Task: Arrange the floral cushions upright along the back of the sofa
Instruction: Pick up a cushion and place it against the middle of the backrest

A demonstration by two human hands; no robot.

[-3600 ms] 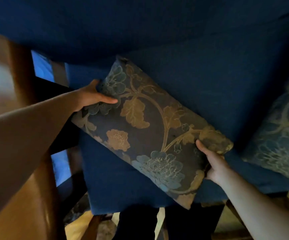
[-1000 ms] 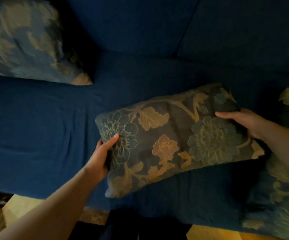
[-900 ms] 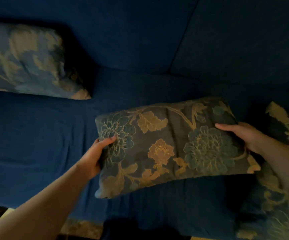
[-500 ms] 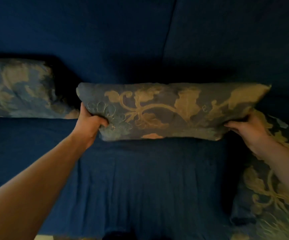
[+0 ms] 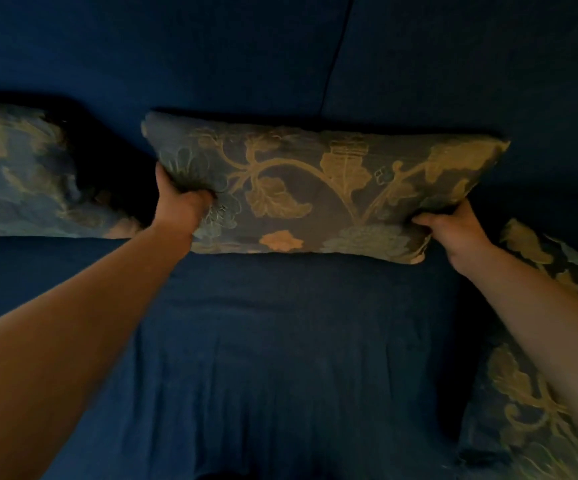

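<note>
A long floral cushion (image 5: 315,188), dark blue with gold leaves and teal flowers, stands on its long edge against the blue sofa back (image 5: 280,57). My left hand (image 5: 180,199) grips its lower left corner. My right hand (image 5: 453,226) grips its lower right corner. A second floral cushion (image 5: 28,174) leans against the sofa back at the left. A third floral cushion (image 5: 529,403) lies on the seat at the right, partly hidden by my right forearm.
The blue sofa seat (image 5: 280,358) spreads wrinkled in front of the held cushion. A seam (image 5: 336,53) divides the two back pads above the cushion. A dark gap separates the left cushion from the held one.
I carried the cushion from the seat front to the sofa back and turned it up onto its long edge. In the last half second it settled slightly lower against the back.
</note>
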